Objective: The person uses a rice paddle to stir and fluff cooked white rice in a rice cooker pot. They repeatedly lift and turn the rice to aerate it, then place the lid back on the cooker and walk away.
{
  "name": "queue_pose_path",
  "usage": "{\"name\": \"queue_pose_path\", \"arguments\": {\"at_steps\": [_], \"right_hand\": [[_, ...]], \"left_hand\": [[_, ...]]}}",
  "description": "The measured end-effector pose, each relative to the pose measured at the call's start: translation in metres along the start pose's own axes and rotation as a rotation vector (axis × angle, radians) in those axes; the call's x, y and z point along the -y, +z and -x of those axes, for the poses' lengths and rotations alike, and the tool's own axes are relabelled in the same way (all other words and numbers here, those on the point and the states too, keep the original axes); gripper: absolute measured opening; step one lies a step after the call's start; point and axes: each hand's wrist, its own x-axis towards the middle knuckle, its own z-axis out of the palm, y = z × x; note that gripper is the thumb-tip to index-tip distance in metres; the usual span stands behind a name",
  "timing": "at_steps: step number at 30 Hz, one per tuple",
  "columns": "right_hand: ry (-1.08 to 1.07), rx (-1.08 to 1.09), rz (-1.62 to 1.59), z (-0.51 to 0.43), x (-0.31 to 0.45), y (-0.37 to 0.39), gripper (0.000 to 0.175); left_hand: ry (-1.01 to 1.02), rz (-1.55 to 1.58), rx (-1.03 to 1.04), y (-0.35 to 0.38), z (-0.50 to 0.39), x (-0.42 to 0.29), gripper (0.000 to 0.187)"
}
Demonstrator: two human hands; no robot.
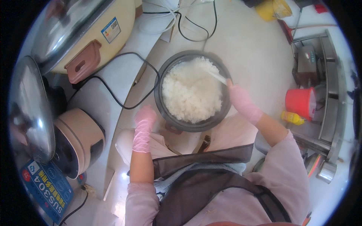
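Cooked white rice (192, 93) is heaped inside a large dark round pot (162, 113), steaming faintly at its far side. My right hand (241, 100), in a pink glove, grips the handle of a white rice paddle (219, 76) at the pot's right rim. The paddle's far end is in the rice, partly hidden. Also gloved in pink, my left hand (145, 115) hovers just left of the pot above my knee, with nothing visible in it. Its fingers are blurred, and whether they are curled closed is unclear.
On the left counter (113, 87) stand a large cream cooker (93, 48), a smaller rice cooker (84, 138) and a metal lid (35, 110). A black cord (111, 97) loops toward the pot. Rightward are a red bucket (298, 103), a yellow bottle (292, 117) and a metal rack (329, 115).
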Motion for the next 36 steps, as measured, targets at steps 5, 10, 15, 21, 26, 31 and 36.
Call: {"name": "queue_pose_path", "arguments": {"at_steps": [5, 10, 15, 21, 26, 31, 36], "right_hand": [[0.067, 0.185, -0.059, -0.019, 0.02, 0.017, 0.028], [-0.145, 0.092, -0.098, -0.03, 0.084, 0.042, 0.027], [0.037, 0.085, -0.17, 0.013, 0.051, 0.022, 0.021], [0.138, 0.073, -0.216, -0.01, 0.045, 0.015, 0.031], [-0.084, 0.092, -0.263, -0.022, 0.095, 0.042, 0.033], [-0.154, 0.041, -0.258, 0.02, 0.085, 0.018, 0.035], [-0.127, 0.109, -0.281, -0.015, 0.085, 0.004, 0.03]], "left_hand": [[0.026, 0.086, 0.022, 0.007, -0.006, -0.013, 0.032], [0.076, -0.062, 0.007, 0.014, -0.019, -0.019, 0.036], [0.079, -0.044, -0.055, 0.018, -0.017, -0.015, 0.035], [0.005, 0.03, -0.037, 0.012, -0.019, -0.022, 0.032], [-0.018, 0.024, -0.052, 0.007, -0.016, -0.026, 0.031], [-0.015, 0.009, -0.08, 0.008, -0.018, -0.027, 0.032], [-0.051, 0.036, -0.079, 0.002, -0.017, -0.029, 0.032]]}}
